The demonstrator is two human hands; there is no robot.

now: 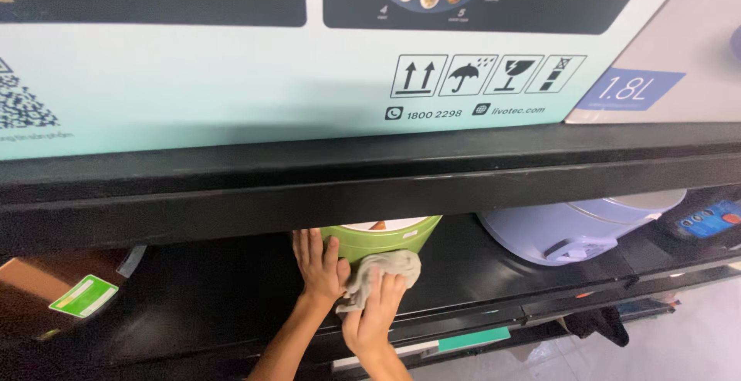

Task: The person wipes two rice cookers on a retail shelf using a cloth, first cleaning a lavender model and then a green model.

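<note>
A round green appliance [386, 239] with a pale top stands on a black lower shelf [463, 281], partly hidden by the shelf edge above. My left hand [318, 265] lies flat against its left side, fingers together and pointing up. My right hand [374, 311] presses a crumpled grey cloth [378, 269] against the green body's front.
A large pale-green printed carton [231, 95] sits on the black upper shelf [370, 180]. A lilac rice cooker [571, 230] stands right of the green one. A brown box with a green label [81, 296] is at lower left. Pale floor shows at bottom right.
</note>
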